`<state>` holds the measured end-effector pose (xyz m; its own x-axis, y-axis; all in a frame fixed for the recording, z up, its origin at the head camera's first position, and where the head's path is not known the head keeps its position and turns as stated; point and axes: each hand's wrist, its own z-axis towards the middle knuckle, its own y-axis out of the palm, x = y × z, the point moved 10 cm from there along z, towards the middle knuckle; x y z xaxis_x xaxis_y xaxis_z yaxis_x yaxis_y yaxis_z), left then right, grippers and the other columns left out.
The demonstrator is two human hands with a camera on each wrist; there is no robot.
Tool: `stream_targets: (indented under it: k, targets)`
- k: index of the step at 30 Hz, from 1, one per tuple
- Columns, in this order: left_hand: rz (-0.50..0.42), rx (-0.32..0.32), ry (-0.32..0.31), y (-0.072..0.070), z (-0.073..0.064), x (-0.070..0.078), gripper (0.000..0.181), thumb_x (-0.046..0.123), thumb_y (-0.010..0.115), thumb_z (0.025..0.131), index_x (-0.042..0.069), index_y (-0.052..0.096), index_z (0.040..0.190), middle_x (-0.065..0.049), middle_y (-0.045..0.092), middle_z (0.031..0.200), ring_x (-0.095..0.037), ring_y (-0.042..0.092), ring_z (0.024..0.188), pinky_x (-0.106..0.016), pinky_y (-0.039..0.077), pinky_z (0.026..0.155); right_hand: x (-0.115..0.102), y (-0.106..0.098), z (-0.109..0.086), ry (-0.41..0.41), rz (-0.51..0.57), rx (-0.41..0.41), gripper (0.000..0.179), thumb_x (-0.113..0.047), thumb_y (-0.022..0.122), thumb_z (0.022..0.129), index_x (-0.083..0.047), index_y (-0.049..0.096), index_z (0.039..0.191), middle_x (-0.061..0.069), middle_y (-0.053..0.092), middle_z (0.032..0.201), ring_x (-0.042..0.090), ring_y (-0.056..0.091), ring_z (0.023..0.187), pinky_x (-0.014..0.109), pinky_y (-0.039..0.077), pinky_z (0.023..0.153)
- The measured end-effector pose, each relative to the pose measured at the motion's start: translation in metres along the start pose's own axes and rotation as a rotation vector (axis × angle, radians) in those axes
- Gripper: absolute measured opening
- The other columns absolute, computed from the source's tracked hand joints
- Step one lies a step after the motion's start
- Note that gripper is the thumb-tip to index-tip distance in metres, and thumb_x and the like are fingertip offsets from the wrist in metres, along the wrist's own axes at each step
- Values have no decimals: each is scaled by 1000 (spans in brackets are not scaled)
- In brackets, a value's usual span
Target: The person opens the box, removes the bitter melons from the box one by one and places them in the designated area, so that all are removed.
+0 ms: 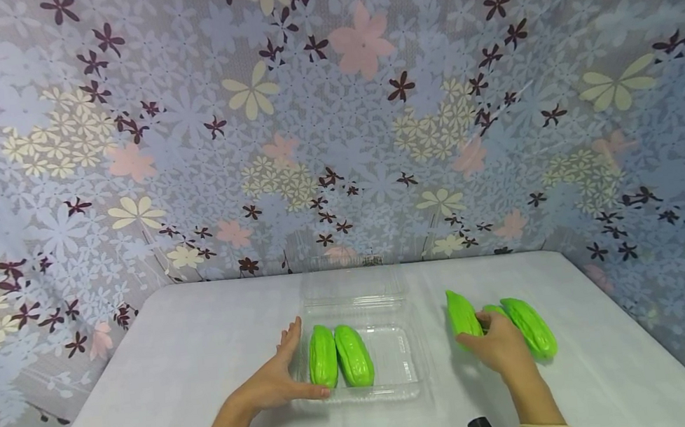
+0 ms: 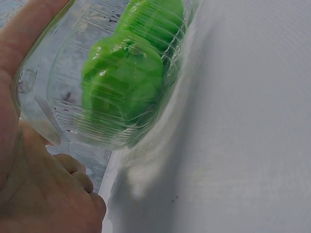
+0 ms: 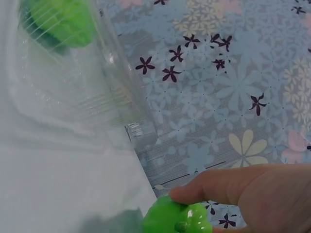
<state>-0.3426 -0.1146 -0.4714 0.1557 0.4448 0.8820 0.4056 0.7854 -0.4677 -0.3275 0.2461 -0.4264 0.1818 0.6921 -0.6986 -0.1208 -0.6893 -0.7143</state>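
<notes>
My right hand pinches a green bitter melon between thumb and fingers, to the right of a clear plastic clamshell box. In the right wrist view the end of this bitter melon shows under the thumb. Two more bitter melons lie by that hand, one partly hidden behind it. My left hand is spread at the box's left front corner, thumb along the front rim, fingers extended by the left side. Two bitter melons lie side by side in the box's left part.
The box's transparent lid is folded back toward the table's far edge. A white cloth covers the table. Behind and on both sides hangs a flower-patterned cloth.
</notes>
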Motion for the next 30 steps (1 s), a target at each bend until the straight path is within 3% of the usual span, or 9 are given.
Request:
stream_targets:
  k: [24, 30]
  targets:
    - [5, -4, -4, 0, -1, 2, 134, 33, 93, 72, 17, -5, 163, -18, -13, 166, -41, -16, 148, -71, -2, 112, 8, 2, -1, 10, -187, 12, 70, -15, 78, 84, 19, 45, 135, 41, 47, 136, 57, 46, 124, 64, 40, 102]
    - [5, -4, -5, 0, -1, 2, 134, 33, 93, 72, 17, -4, 163, -18, -12, 166, -42, -16, 148, -72, -2, 111, 1, -3, -5, -12, -248, 60, 67, -12, 81, 79, 17, 51, 131, 37, 55, 129, 54, 53, 116, 63, 46, 93]
